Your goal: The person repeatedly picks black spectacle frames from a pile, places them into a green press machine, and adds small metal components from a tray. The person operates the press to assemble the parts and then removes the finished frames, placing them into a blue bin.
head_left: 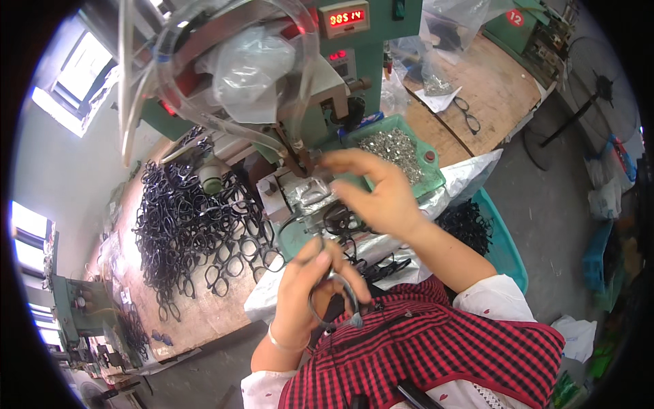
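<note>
My left hand (306, 286) is closed around a dark eyeglass frame (353, 300), low in front of the apron. One rim of that frame curves out below the fingers. My right hand (385, 198) reaches in beside the working head of a green machine (364, 65). Its thumb and forefinger are apart, slightly blurred, with nothing visible between them. Just left of those fingertips is the machine's metal fixture (315, 193). More dark frames (381, 267) lie on the silvery sheet between my forearms.
A large heap of black eyeglass frames (184, 225) covers the table at left. Small metal parts fill a green tray (430, 178) at right. Below it stands a teal tub (507, 238) of black frames. A clear hose (163, 75) loops ahead; a fan (603, 88) stands far right.
</note>
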Motion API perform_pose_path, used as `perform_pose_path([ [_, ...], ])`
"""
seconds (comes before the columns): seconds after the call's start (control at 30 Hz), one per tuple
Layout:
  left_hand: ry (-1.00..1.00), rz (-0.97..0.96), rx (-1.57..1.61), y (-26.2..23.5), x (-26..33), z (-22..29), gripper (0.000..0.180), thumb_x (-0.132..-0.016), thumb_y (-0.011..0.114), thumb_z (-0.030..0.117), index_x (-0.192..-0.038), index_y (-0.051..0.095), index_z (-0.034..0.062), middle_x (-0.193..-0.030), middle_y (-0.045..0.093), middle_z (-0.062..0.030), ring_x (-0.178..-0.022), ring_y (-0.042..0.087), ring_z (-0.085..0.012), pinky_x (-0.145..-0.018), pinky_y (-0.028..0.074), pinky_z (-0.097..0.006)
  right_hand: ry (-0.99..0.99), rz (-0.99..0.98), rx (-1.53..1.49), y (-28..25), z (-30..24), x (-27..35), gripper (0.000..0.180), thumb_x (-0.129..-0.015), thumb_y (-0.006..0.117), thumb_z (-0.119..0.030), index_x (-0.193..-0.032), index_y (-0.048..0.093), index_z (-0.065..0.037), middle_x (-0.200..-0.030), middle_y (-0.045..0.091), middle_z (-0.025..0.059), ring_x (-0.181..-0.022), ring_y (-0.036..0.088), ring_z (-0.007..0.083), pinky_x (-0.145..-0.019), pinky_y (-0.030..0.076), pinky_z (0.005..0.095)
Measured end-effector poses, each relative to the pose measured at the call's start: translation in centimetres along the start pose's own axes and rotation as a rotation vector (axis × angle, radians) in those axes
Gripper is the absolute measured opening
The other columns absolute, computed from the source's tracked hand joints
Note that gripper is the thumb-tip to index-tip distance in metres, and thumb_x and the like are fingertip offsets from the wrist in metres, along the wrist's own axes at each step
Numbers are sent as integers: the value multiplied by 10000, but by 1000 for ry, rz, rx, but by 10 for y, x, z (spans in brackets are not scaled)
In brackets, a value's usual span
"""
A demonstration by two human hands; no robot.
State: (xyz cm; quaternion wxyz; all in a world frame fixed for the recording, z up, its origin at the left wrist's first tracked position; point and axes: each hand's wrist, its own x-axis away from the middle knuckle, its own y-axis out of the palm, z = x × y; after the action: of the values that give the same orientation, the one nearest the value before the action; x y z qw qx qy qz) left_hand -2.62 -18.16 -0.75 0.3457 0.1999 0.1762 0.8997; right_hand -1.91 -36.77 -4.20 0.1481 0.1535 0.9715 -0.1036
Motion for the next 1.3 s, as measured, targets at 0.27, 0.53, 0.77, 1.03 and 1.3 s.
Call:
perform_pose_path([
  [0.27, -108, -98, 240, -28, -49, -26, 243, -1019, 452, 277, -939, 478, 50, -720, 660, -248, -536, 640, -287, -510, 547, -341, -175, 305, 927, -66, 125, 6, 245, -721, 775, -163, -960, 758, -112, -1196, 644, 170, -1215, 553, 375, -991, 456, 460],
  [0.53, -110, -234, 169, -50, -45, -34, 340, -1039, 465, 354, -1001, 567, 32, -874, 703, -229, -684, 699, -254, -564, 543, -304, -199, 361, 856, -50, 114, -9, 94, -780, 708, -110, -861, 714, -62, -1060, 698, 137, -1018, 643, 329, -878, 504, 424],
  [0.77, 645, 849, -832, -98, 51, 4, 90, -883, 666, -20, -970, 674, -1, -935, 684, -52, -861, 632, -134, -836, 511, -284, -103, 476, 514, -62, 95, 16, 105, -798, 703, -37, -902, 711, -27, -881, 711, 92, -842, 676, 239, -792, 512, 331],
  [1.03, 624, 1231, -1621, -203, 0, 41, 143, -799, 789, 184, -879, 726, 83, -1014, 651, -78, -984, 563, -265, -890, 438, -381, -135, 372, 320, -15, 81, -22, 128, -815, 718, -50, -939, 723, -21, -918, 724, 106, -853, 688, 243, -793, 521, 327],
  [1.3, 840, 1200, -1709, -256, -63, -35, 129, -905, 611, 133, -867, 673, 26, -1278, 599, -166, -1121, 516, -359, -1058, 343, -500, -87, 532, 701, -78, 98, 45, 130, -790, 736, -58, -919, 730, -43, -921, 718, 118, -869, 668, 278, -799, 507, 381],
])
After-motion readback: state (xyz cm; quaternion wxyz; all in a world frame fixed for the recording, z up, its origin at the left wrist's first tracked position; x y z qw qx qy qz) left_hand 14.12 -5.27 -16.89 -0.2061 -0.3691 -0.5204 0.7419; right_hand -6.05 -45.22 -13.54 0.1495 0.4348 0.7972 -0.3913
